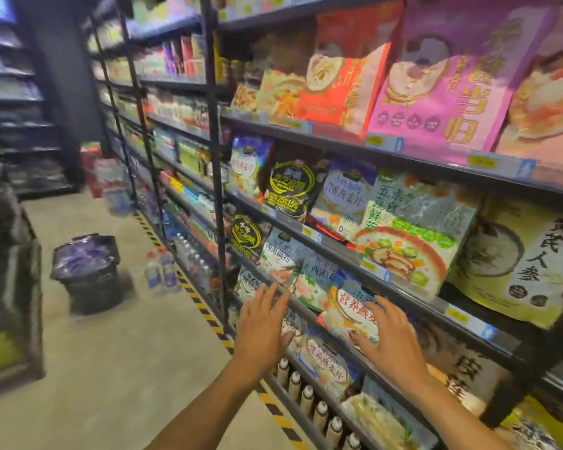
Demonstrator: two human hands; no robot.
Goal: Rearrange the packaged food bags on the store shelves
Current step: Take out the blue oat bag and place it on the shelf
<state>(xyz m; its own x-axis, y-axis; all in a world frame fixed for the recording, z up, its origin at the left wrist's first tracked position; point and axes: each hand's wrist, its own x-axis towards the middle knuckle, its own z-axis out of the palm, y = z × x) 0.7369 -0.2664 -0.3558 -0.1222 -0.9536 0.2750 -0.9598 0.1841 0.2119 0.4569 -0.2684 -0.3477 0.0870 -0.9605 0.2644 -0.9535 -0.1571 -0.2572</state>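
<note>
On the floor at the far left stands a dark bin (87,274) lined with a bag, and just beside it two water bottles (162,273) sit close to the striped yellow-and-black tape (205,311) that runs along the foot of the shelving, probably set down out of the aisle while stock is handled. Nearer the shelves, the left hand (263,329) is open, fingers spread and flat, reaching toward the front edge of a lower shelf (301,308) where pale bags (275,266) lean forward over the lip; it does not grip anything, and whether its fingertips touch a bag cannot be told through the blur. The spread palm looks meant to press or square up a leaning bag, not to lift it. Just to the right, the right hand (392,336) is likewise open and flat, its fingers lying against the face of a white bag with red lettering (350,311) that tilts out over the same shelf edge, as if steadying it so it will not slide off. Below the hands a row of small white-capped bottles (319,407) lines the front edge of the next shelf down. On the shelf above, a green-and-white bag (410,235) and a cream bag (520,258) stand upright facing outward, labels to the aisle, which I take as the neat arrangement the lower bags are being brought to.
</note>
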